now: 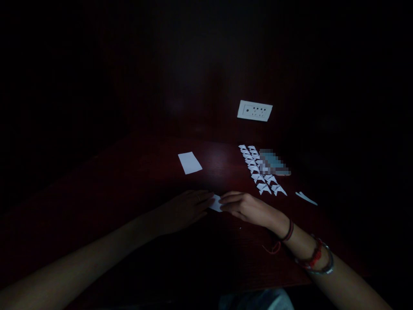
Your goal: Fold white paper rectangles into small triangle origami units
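A small piece of white paper [215,203] lies low over the dark red table, between the fingertips of both hands. My left hand [189,209] grips its left side, with a ring on one finger. On the right edge, my right hand [247,207] has its thumb and fingers closed; bracelets circle that wrist. The middle of the paper shows, while its two ends are hidden under the fingers. Farther off, a flat white sheet of paper [190,162] rests on the table. Several folded white paper pieces [253,168] stand in two slanting rows beyond my right hand.
A phone-like device [284,171], its screen blurred out, lies beside the folded rows. Right of them is a thin white strip [306,198]. A white socket plate [254,111] is on the dark wall behind the table [219,160]. Most surroundings are too dark to make out.
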Demonstrator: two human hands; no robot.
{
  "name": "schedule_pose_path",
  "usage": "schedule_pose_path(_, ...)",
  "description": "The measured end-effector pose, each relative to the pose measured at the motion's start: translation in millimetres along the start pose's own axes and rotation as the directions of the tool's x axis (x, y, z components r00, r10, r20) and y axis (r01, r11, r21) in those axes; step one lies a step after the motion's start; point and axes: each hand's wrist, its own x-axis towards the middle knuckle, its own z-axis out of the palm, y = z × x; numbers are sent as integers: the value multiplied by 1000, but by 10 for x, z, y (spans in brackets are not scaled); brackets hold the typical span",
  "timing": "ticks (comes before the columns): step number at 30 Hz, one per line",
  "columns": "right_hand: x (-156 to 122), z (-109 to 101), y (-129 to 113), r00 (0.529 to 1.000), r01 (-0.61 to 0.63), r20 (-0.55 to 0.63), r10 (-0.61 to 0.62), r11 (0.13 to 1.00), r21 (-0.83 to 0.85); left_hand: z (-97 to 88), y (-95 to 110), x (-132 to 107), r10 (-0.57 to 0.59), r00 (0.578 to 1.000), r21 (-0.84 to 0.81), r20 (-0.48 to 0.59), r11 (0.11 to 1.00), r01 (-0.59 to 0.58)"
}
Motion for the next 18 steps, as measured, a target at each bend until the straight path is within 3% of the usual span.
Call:
schedule_pose_path(8, -12, -21, 2, 1000, 3, -12, -2, 995, 103, -72, 67, -94, 78, 994, 51, 74, 995, -82)
schedule_pose_path(18, -49, -2, 8, 1000, -11, -6, 12, 993, 116, -16, 125, -96, 6, 1000, 59, 26, 998, -8)
